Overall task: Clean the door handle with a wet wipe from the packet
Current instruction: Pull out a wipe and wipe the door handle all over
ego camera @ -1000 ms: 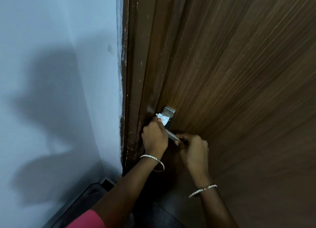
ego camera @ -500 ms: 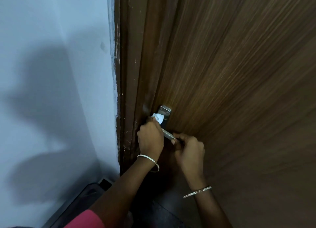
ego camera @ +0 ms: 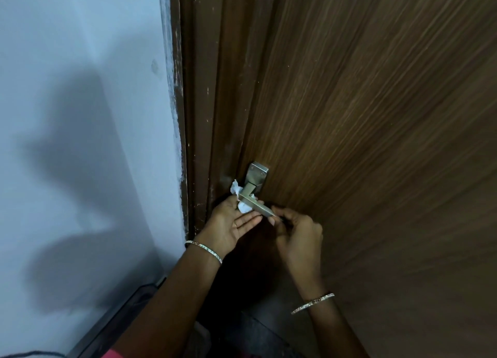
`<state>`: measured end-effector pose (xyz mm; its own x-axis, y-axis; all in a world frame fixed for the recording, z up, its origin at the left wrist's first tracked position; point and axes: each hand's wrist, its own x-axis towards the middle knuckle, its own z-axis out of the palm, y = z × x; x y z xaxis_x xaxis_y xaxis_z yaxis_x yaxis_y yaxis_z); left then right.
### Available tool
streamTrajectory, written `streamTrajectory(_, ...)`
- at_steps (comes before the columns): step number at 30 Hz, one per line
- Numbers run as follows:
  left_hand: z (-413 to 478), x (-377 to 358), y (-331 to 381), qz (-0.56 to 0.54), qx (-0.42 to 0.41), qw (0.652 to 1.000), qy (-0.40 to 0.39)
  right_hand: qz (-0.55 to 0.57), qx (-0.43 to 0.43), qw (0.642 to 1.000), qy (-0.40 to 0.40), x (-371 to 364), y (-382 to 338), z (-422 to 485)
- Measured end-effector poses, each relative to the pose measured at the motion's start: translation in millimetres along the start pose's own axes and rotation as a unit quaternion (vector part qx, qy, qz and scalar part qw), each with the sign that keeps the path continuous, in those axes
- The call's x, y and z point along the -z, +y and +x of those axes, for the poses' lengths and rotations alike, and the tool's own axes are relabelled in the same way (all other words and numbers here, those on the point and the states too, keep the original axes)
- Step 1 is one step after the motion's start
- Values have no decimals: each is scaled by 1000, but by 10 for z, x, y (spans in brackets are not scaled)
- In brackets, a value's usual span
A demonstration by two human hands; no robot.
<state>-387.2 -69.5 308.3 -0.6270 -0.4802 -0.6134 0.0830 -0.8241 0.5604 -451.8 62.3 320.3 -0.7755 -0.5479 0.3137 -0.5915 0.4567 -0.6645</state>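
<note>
A steel lever door handle (ego camera: 256,206) on a square plate (ego camera: 257,172) sticks out of the brown wooden door (ego camera: 363,132). A crumpled white wet wipe (ego camera: 240,198) is pressed against the left side and underside of the lever. My left hand (ego camera: 228,223) holds the wipe there, palm turned up, fingers partly spread under the lever. My right hand (ego camera: 298,234) pinches the free tip of the lever with its fingertips. The wipe packet is not in view.
The dark door frame (ego camera: 199,115) runs down just left of the handle, with a pale blue wall (ego camera: 80,115) beyond it carrying my shadow. A dark skirting edge (ego camera: 113,322) lies at the lower left. Both wrists wear thin bangles.
My left hand has turned palm up and slid the wipe from the top of the lever's base down to its underside. My right hand stays at the lever tip.
</note>
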Motion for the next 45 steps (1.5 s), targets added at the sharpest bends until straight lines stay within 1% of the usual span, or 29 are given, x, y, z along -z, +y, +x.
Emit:
streamTrajectory(3, -16, 15, -50, -2, -11, 1000, 21, 0, 0, 1000, 9, -5, 3, -2)
streamTrajectory(6, -41, 30, -120, -7, -33, 999, 22, 7, -10, 1000, 0, 16, -1, 5)
streamTrajectory(9, -57, 40, -191, 49, -91, 994, 33, 23, -18, 999, -16, 48, 4, 19)
streamTrajectory(13, -82, 41, -328, 121, -165, 977, 57, 43, -28, 998, -44, 68, 31, 61)
streamTrajectory(15, -101, 13, -435, 151, -186, 970, 50, 67, -33, 996, -57, 78, 62, 78)
streamTrajectory(17, -104, -26, -537, 173, -198, 964, 34, 123, -40, 989, -71, 83, 103, 76)
streamTrajectory(18, -99, -42, -573, 180, -204, 962, 28, 172, -54, 980, -83, 81, 118, 69)
streamTrajectory(20, -87, -47, -606, 187, -211, 959, 18, 286, -106, 947, -104, 61, 142, 61)
streamTrajectory(23, -102, -34, -624, 180, -216, 960, -7, 404, -182, 887, -132, 22, 175, 87)
streamTrajectory(25, -131, -46, -653, 177, -207, 962, -30, 464, -237, 837, -166, 25, 190, 109)
streamTrajectory(26, -140, -53, -668, 180, -200, 962, -42, 485, -260, 815, -181, 36, 207, 122)
streamTrajectory(28, -151, -42, -665, 205, -185, 959, -64, 512, -282, 785, -206, 68, 254, 156)
streamTrajectory(31, -148, 50, -531, 287, -159, 939, -104, 546, -308, 744, -232, 99, 296, 197)
streamTrajectory(33, -156, 92, -416, 319, -131, 931, -119, 553, -333, 728, -231, 100, 305, 199)
streamTrajectory(35, -158, 91, -349, 316, -127, 935, -100, 559, -355, 716, -219, 94, 294, 187)
streamTrajectory(37, -172, 70, -326, 301, -132, 942, -72, 557, -368, 718, -196, 89, 282, 177)
streamTrajectory(40, -199, 64, -293, 260, -123, 957, -45, 531, -362, 752, -147, 108, 258, 152)
streamTrajectory(42, -204, 71, -250, 217, -111, 969, -38, 492, -336, 796, -105, 138, 241, 104)
streamTrajectory(44, -208, 82, -187, 167, -102, 980, -37, 419, -286, 860, -50, 189, 215, 37)
streamTrajectory(45, -208, 89, -151, 141, -100, 984, -38, 362, -248, 898, -10, 220, 207, 7)
